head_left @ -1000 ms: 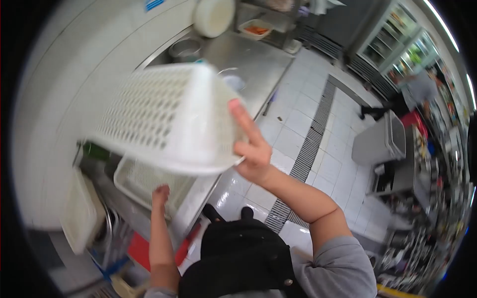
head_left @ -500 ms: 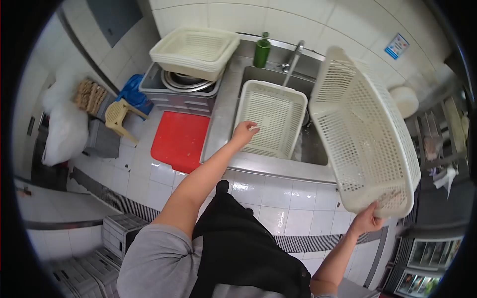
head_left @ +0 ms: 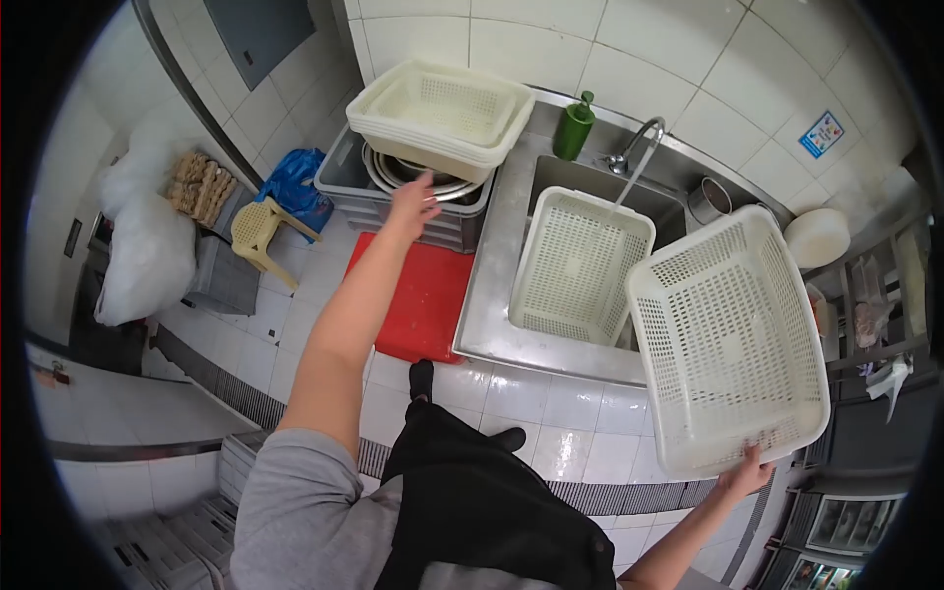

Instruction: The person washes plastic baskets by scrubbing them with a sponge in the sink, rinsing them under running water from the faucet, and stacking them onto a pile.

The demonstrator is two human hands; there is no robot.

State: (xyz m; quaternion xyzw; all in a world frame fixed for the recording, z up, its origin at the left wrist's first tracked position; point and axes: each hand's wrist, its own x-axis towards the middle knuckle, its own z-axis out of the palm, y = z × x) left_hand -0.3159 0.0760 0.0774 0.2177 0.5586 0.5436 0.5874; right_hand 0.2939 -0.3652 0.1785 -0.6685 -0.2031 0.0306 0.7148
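Note:
My right hand (head_left: 744, 474) grips the near rim of a white perforated plastic basket (head_left: 733, 334), its fingers inside the wall. The basket is held tilted at the sink's right side, its open top facing me. My left hand (head_left: 415, 205) reaches out with fingers apart, over the near edge of a grey crate (head_left: 454, 228). Metal bowls (head_left: 379, 169) sit in that crate, right by my left fingers; whether they touch is unclear. Above the bowls rests a stack of cream baskets (head_left: 423, 138). Another white basket (head_left: 575, 261) lies in the sink under running water.
Water runs from the faucet (head_left: 639, 133) into the steel sink (head_left: 484, 315). A green pump bottle (head_left: 573, 128) and a metal container (head_left: 709, 201) stand along the back. A red lid-like panel (head_left: 423, 305) is below the crate. A yellow stool (head_left: 258, 236) stands left.
My left hand has moved from the sink basket up and left to the grey crate. The right-hand basket has swung lower and turned its open top toward me.

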